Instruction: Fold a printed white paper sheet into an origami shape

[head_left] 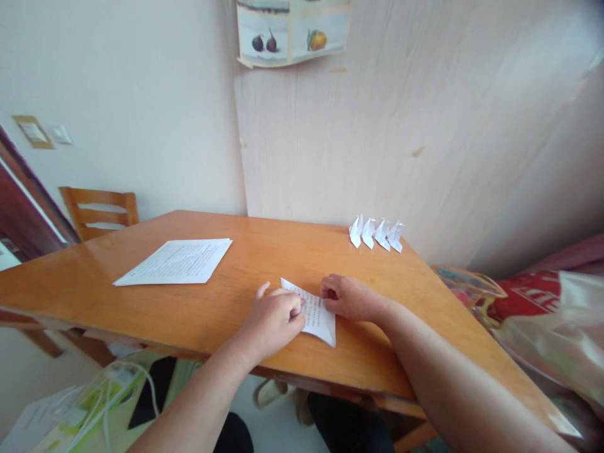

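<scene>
Pressing down on the folded sheet (321,319) with both hands right now. It lies flat on the desk (283,251), close to the near edge, its lower point almost reaching that edge. My left hand (274,322) is curled shut, fingers (296,309) bearing on the sheet's left side, thumb splayed out on the wood. My right hand (353,298) is curled closed too, knuckles up, its fingers (330,291) resting on the sheet's upper right edge. I can't tell whether any fingertip is tucked under a flap.

This is thin printed paper, so I'd judge it nearly weightless, limp until creased, and ready to skate on this glossy top unless one hand pins it. It would tear or crumple under a hard tug. The free points and the folded edges look like the best places to pinch it, lightly, between thumb and fingertip.

Room-wise, bare wood opens to the left as far as the stack of printed sheets (177,261), well apart from me toward the left side. Four small folded paper figures (376,234) stand in a row at the far right corner, by the wall. Plastic bags (542,314) crowd just past the right edge, and a wooden chair (100,211) sits beyond the far left corner. The near edge is the tight one: little desk is left between the sheet and the drop.
</scene>
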The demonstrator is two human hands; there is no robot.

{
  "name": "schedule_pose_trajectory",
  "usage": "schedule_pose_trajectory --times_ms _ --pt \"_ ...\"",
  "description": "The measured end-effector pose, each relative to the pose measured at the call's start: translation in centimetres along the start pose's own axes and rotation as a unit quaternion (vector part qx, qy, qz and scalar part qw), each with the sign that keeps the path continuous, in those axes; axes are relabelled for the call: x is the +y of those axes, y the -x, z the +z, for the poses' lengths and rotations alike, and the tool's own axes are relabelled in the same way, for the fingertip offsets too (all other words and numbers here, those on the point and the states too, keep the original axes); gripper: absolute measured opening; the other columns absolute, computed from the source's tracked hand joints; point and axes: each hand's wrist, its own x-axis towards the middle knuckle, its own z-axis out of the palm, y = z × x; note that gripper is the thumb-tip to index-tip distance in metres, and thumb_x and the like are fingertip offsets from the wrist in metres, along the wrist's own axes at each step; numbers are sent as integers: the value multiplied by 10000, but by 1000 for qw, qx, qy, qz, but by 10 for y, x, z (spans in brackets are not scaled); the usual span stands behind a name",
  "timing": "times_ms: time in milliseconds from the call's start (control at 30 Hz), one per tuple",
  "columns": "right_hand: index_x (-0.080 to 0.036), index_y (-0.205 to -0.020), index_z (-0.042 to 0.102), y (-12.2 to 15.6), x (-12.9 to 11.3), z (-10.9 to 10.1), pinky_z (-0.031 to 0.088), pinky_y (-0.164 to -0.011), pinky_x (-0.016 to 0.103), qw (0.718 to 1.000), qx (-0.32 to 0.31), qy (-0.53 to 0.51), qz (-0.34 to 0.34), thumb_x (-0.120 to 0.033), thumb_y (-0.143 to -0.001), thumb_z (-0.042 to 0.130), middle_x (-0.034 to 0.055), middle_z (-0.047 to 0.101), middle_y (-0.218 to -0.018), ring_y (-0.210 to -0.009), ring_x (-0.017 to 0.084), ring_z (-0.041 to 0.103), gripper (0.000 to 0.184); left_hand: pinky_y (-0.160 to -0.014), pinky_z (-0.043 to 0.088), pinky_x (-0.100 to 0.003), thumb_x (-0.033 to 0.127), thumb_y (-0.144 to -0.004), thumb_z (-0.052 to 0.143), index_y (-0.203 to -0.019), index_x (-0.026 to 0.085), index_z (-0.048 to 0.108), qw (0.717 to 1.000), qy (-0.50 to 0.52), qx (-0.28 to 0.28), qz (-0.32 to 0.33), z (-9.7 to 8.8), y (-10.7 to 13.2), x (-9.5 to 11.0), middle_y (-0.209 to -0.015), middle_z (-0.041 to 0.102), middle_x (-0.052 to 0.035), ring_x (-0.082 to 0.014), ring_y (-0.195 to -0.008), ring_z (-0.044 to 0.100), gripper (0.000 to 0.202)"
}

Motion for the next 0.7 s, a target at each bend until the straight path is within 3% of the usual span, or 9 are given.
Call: schedule_pose_trajectory --times_ms 67,167,233,333,433,567,700 --pt "-184 -827 668 1 0 -2 396 -625 245 1000 -16 -6 -5 -104 -771 578 26 662 -833 -721 155 570 133 -1181 133 -591 176 -816 626 -844 252 655 1000 17 -4 -8 -2 1 -1 -988 738 5 -228 -1000 651 87" --pt "-198 -903 713 1 2 -5 433 -741 257 998 -36 -3 -46 -91 -800 569 37 673 -907 -841 175 599 207 -1192 9 -640 126 -803 598 -992 299 693 999 32 -24 4 -8 3 -1 -1081 731 2 -252 -1125 616 272" --pt "-206 -926 736 2 3 -8 441 -812 273 996 -44 4 -80 -71 -800 568 43 674 -930 -912 192 602 249 -1188 -23 -653 106 -812 574 -993 308 711 999 16 -30 28 -12 4 0 -1099 734 -4 -269 -1184 580 304" --pt "-212 -941 760 2 2 -12 447 -855 287 992 -60 -3 -111 -41 -792 562 43 685 -924 -940 203 604 301 -1199 142 -578 83 -828 539 -943 276 721 996 -22 -31 75 -16 4 5 -1014 740 -26 -259 -1122 592 289" --pt "-224 -969 777 3 1 -15 456 -852 288 991 -74 -19 -106 -29 -785 553 39 696 -934 -922 201 612 350 -1120 332 -462 87 -836 533 -901 236 711 993 -41 -44 103 -19 5 12 -938 732 -46 -236 -996 628 241" --pt "-234 -957 789 3 -2 -18 459 -829 285 991 -90 -26 -95 -17 -752 552 30 706 -928 -897 199 617 381 -1117 332 -468 243 -858 629 -907 228 699 993 -60 -35 101 -24 9 21 -921 732 -49 -245 -957 641 87" --pt "-236 -960 795 4 -3 -21 459 -791 280 989 -103 -30 -97 -46 -758 567 24 725 -909 -857 198 620 359 -1039 383 -462 420 -859 689 -893 227 706 992 -71 -35 100 -29 13 27 -938 734 -55 -262 -986 627 196"
